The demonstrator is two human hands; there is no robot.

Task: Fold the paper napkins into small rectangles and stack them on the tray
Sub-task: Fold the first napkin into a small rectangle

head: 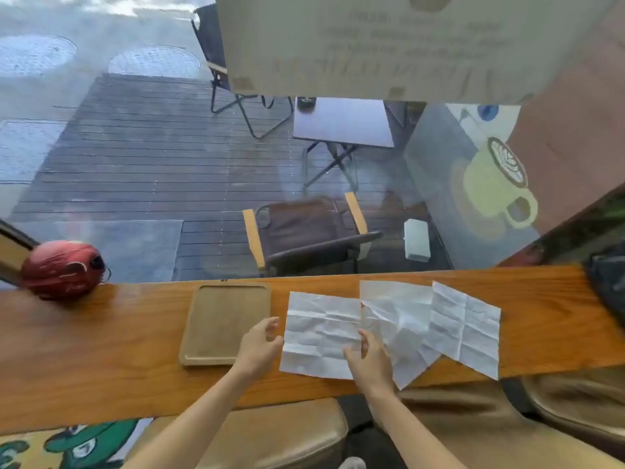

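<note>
Three unfolded, creased white paper napkins lie side by side on the wooden counter (pixel 101 360): a left napkin (pixel 319 328), a crumpled middle napkin (pixel 397 319) and a right napkin (pixel 470 328). An empty wooden tray (pixel 225 321) sits left of them. My left hand (pixel 260 343) hovers between the tray and the left napkin, fingers apart and holding nothing. My right hand (pixel 368 358) rests over the left napkin's lower right part, fingers spread, near the middle napkin's edge.
A red helmet (pixel 62 269) stands at the counter's far left against the window. A dark bag (pixel 608 282) sits at the right end. Padded stools (pixel 270 431) are below the counter's near edge. Beyond the glass are a deck, chairs and a small table.
</note>
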